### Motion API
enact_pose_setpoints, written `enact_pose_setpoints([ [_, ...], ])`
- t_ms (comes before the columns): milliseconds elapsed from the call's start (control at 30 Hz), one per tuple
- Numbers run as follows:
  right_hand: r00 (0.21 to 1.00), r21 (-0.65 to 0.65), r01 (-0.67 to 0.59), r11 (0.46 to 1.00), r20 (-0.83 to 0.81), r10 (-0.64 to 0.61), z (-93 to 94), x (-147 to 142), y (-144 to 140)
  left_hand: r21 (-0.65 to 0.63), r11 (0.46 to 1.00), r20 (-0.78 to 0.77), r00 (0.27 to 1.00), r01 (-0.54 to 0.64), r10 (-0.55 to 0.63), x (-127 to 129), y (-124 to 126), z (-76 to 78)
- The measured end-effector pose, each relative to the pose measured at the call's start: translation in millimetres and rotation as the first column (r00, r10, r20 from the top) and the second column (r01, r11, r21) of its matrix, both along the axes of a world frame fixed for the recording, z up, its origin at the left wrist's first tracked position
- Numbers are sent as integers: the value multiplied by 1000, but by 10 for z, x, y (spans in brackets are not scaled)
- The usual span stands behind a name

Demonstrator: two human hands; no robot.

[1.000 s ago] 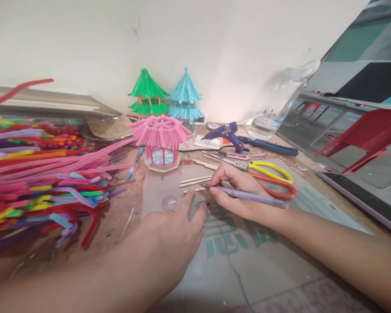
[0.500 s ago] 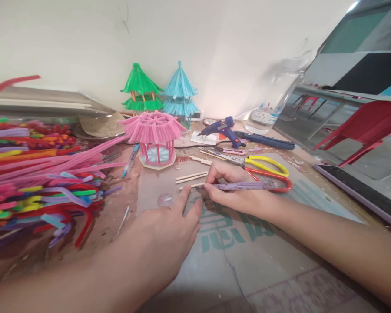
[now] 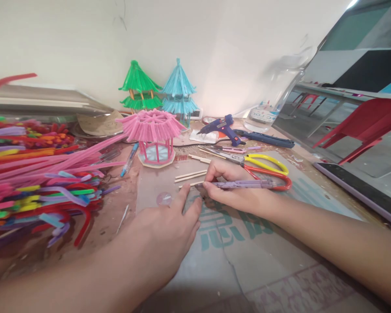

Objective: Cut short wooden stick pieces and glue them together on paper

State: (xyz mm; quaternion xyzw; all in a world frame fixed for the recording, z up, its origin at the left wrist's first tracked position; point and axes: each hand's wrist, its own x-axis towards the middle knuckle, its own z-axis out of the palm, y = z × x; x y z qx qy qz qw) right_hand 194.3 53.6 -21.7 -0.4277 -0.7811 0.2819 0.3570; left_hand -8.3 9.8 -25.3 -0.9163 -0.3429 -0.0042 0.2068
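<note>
My right hand (image 3: 231, 184) is closed around a slim purple pen (image 3: 244, 184), whose tip points left at a thin wooden stick (image 3: 195, 184) on the mat (image 3: 267, 256). My left hand (image 3: 163, 234) lies low on the mat with its index finger stretched out, the fingertip touching that stick near its left end. The thumb is apart from the index finger; the other fingers are partly hidden. Just beyond, several similar wooden sticks (image 3: 189, 176) lie side by side. Scissors with one yellow and one red handle (image 3: 267, 163) rest behind my right hand.
A pink pavilion model (image 3: 156, 137) stands ahead, with a green one (image 3: 140, 87) and a blue one (image 3: 179, 89) behind. Pipe cleaners (image 3: 52, 174) heap at left. A blue glue gun (image 3: 221, 128), clear bottle (image 3: 267, 104) and phone (image 3: 361, 189) are at right.
The view has shifted very slightly. Both hands, the pen and the stick stay in nearly the same place.
</note>
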Motion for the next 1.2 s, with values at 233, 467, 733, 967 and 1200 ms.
enact_pose_setpoints([
  [233,1000,-26,3,1000,-9,-3,0,0,-1,-4,1000,-32,999,17,-17,-10,-1,11],
  [467,999,45,27,999,33,-29,-55,27,30,-17,1000,-12,1000,23,-23,-10,-8,-15],
  [733,1000,48,9,999,27,-10,-33,23,11,34,999,-38,999,23,-22,-6,-4,1],
  [967,1000,15,15,1000,5,-15,-10,8,-7,4,1000,-37,999,17,-17,-5,11,5],
  [1200,1000,67,10,998,0,-10,-14,12,1,2,1000,-31,999,12,-12,-1,-3,37],
])
